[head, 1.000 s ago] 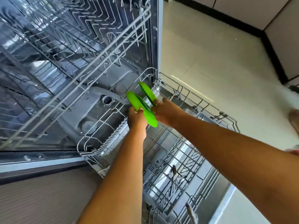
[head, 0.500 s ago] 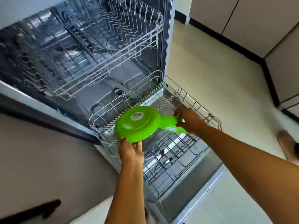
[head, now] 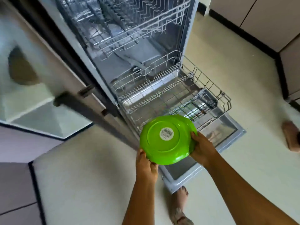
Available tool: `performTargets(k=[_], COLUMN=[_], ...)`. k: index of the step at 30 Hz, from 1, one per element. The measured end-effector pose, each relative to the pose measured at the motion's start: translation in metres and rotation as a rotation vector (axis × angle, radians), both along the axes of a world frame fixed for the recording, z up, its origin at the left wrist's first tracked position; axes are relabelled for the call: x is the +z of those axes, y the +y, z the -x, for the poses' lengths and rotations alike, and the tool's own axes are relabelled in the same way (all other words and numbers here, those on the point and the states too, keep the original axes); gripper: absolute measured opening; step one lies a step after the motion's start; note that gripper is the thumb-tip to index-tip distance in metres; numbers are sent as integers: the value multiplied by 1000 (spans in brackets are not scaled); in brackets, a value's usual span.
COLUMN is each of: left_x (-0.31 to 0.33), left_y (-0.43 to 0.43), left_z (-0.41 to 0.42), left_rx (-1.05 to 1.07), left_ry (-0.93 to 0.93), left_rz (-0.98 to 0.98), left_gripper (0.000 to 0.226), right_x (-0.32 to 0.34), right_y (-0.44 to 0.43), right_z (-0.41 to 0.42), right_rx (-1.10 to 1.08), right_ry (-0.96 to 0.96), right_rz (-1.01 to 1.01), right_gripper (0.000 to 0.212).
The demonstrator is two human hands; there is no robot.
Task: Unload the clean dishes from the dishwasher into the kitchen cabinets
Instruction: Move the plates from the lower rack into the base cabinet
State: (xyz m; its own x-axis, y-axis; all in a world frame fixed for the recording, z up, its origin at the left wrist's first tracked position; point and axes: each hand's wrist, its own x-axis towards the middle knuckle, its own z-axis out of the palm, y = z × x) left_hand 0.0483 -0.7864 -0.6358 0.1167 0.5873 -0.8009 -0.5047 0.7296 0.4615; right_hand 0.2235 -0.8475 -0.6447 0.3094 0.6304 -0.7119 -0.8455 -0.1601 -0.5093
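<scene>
Two green plates [head: 167, 140] are stacked together, undersides facing me, a white round label on the nearer one. My left hand [head: 146, 164] grips the stack's lower left rim, and my right hand [head: 201, 148] grips its right rim. The stack hangs in the air in front of the open dishwasher, above the front of the pulled-out lower rack [head: 225, 101]. That wire rack shows no dishes. The upper rack [head: 139, 31] sits inside the machine and also looks bare.
The dishwasher door [head: 227, 143] lies open on the floor side. A white countertop [head: 24, 88] with a dark handle [head: 81, 108] below it is at the left, blurred. Cabinet fronts [head: 267, 21] with black plinths line the far right. My bare foot [head: 180, 207] stands on the pale floor.
Both plates were lifted out of the lower rack and brought together into one stack. My view rose and pulled back from the dishwasher, and both hands moved toward me.
</scene>
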Motion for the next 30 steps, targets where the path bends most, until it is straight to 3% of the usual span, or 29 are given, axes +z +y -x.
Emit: performTargets(k=[1, 3, 4, 7, 11, 12, 15, 17, 21, 30], left_x=[4, 16, 24, 42, 57, 61, 72, 79, 88, 88], left_y=[-11, -34, -44, -67, -77, -76, -71, -62, -32, 104], left_z=[16, 59, 87, 164, 262, 289, 344, 374, 401, 386], left_rx=[-10, 8, 32, 73, 113, 139, 234, 295, 372, 434], left_ry=[16, 46, 64, 112, 199, 205, 171, 121, 68, -12], left_rz=[4, 11, 21, 46, 57, 63, 81, 46, -36, -121], left_gripper=[31, 30, 28, 24, 36, 37, 37, 37, 34, 35], right_x=[4, 14, 19, 31, 43, 50, 62, 65, 76, 72], right_y=[-8, -21, -27, -32, -17, -10, 7, 24, 62, 211], right_z=[18, 62, 87, 159, 256, 283, 337, 364, 395, 400], right_rx=[13, 73, 101, 170, 271, 315, 376, 433, 465, 255], right_ry=[27, 63, 85, 124, 159, 162, 140, 130, 94, 98], right_rz=[-31, -63, -76, -70, -16, -14, 24, 21, -7, -88], right_gripper=[19, 57, 66, 68, 70, 65, 6, 18, 15, 13])
